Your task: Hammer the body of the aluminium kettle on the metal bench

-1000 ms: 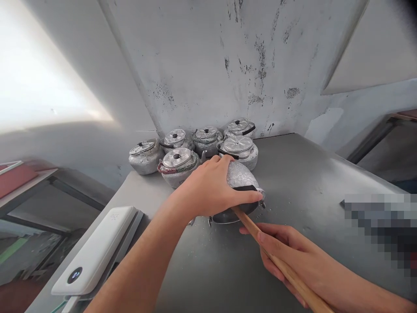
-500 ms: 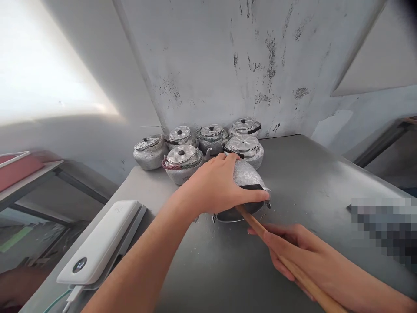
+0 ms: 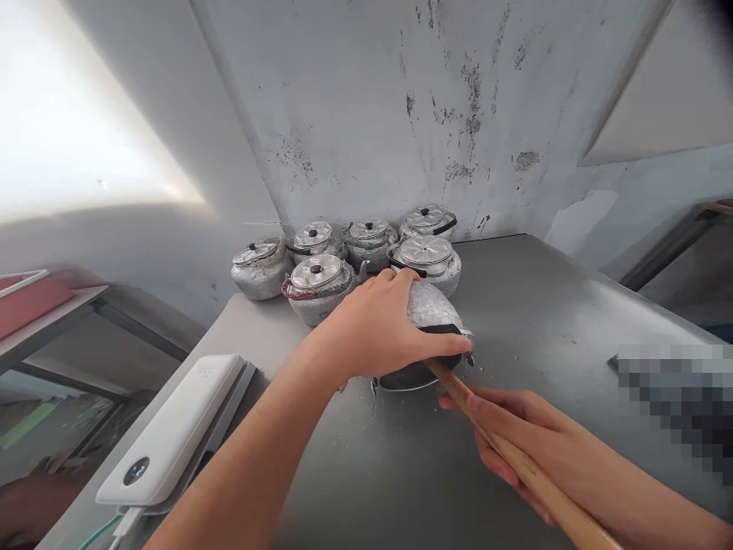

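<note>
A dented silver kettle lies tipped on its side on the table, its dark mouth facing me. My left hand grips it from above and the left, thumb along its black handle near the rim. In my right hand is a wooden stick, the fingers wrapped round it. The stick's far end goes into the kettle's mouth, so its tip is hidden. Crumbs lie on the table beside the kettle.
Several lidded silver kettles stand close behind, against the stained wall. A white power bank with a cable lies at the left on the grey metal table. A blurred-out dark object is at the right.
The wooden stick and my right hand have shifted slightly to the right at the kettle's mouth. My left hand keeps its grip. The view has moved a little.
</note>
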A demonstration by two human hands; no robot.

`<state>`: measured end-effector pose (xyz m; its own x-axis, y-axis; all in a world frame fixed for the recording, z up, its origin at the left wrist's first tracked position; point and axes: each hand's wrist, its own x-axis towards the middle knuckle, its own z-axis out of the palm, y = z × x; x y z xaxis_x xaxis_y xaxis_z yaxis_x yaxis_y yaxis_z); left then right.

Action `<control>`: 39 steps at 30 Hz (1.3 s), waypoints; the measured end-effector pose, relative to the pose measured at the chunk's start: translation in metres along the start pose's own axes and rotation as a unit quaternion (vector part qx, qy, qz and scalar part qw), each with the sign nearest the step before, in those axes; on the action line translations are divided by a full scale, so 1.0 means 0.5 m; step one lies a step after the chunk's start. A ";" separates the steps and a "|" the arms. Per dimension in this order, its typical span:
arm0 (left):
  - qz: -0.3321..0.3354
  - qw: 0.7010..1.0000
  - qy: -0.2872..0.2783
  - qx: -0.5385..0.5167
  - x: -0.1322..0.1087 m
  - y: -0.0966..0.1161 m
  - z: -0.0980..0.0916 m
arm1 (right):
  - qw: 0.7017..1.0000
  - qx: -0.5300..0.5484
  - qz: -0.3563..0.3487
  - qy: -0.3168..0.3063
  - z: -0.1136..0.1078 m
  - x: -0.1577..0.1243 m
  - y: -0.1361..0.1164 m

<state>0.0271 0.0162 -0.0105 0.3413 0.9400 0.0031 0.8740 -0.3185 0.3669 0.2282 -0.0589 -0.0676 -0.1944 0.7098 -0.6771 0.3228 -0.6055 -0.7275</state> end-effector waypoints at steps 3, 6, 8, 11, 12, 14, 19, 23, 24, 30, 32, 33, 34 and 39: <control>0.002 1.000 0.000 0.001 0.001 0.000 0.000 | 0.999 -0.011 -0.036 -0.012 -0.003 0.001 0.002; -0.003 1.000 -0.005 0.003 -0.002 0.000 -0.001 | 0.998 -0.039 -0.052 -0.020 -0.004 0.003 0.006; -0.004 1.000 -0.005 0.003 -0.003 0.001 -0.002 | 0.995 -0.070 -0.074 -0.018 -0.005 0.001 0.007; 0.000 1.000 -0.001 0.004 -0.004 0.003 -0.003 | 0.991 -0.082 -0.107 -0.014 -0.006 -0.005 0.010; -0.001 1.000 -0.001 0.004 -0.003 0.004 -0.003 | 0.992 -0.073 -0.101 -0.014 -0.006 -0.005 0.012; -0.004 1.000 -0.003 0.007 -0.002 0.007 -0.003 | 0.995 -0.064 -0.078 -0.014 -0.005 -0.003 0.016; -0.007 1.000 -0.007 0.010 -0.001 0.011 -0.004 | 0.990 -0.073 -0.109 -0.056 0.005 0.008 0.029; -0.008 1.000 -0.007 0.007 -0.001 0.010 -0.004 | 0.995 -0.030 -0.079 -0.062 0.009 0.009 0.033; -0.008 1.000 -0.007 0.007 -0.002 0.009 -0.004 | 0.995 -0.034 -0.073 -0.061 0.009 0.009 0.033; -0.008 1.000 -0.004 0.010 -0.003 0.010 -0.003 | 0.991 -0.037 -0.111 -0.071 0.004 0.013 0.037; -0.009 1.000 -0.008 0.009 -0.003 0.011 -0.004 | 0.994 -0.035 -0.079 -0.064 0.003 0.015 0.038; -0.009 1.000 -0.009 0.009 -0.003 0.011 -0.004 | 0.995 -0.040 -0.071 -0.060 0.002 0.016 0.038; -0.008 1.000 -0.009 0.009 -0.003 0.011 -0.004 | 0.994 -0.049 -0.076 -0.059 0.002 0.017 0.036; -0.001 1.000 -0.001 0.004 -0.003 0.008 -0.003 | 0.992 -0.052 -0.107 -0.039 0.000 0.013 0.027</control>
<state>0.0295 0.0138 -0.0078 0.3404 0.9403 0.0001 0.8774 -0.3176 0.3597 0.2314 -0.0625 -0.0819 -0.3380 0.7855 -0.5184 0.3601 -0.4010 -0.8423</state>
